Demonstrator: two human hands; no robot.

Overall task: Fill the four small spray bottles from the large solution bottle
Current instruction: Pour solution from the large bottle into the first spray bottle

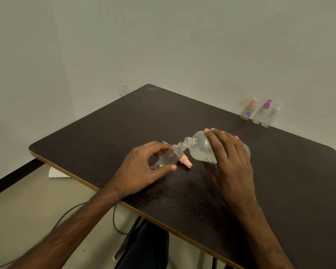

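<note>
left hand (pixel 142 167) grip is wrapped round the small clear uncapped spray bottle (pixel 169 157) mid dark table (pixel 124 123), right hand (pixel 229 162) grip clasps the big round clear solution bottle (pixel 202 150) at its 3 o'clock, so I'd hold the mouths touching and tip slowly

Tabletop (pixel 114 129) lies free at left; 3 small bottles (pixel 259 115) line the far edge.

A dark brown wood-grain table (pixel 241 191) with a pale edge band stands in a corner of plain white walls (pixel 182 45). A white socket plate (pixel 126 88) sits on the wall behind its far corner. On the beige floor (pixel 23 210) lie a white sheet (pixel 58 173) and a grey cable (pixel 113 222), and a black skirting strip (pixel 10 176) runs along the wall's foot.
</note>
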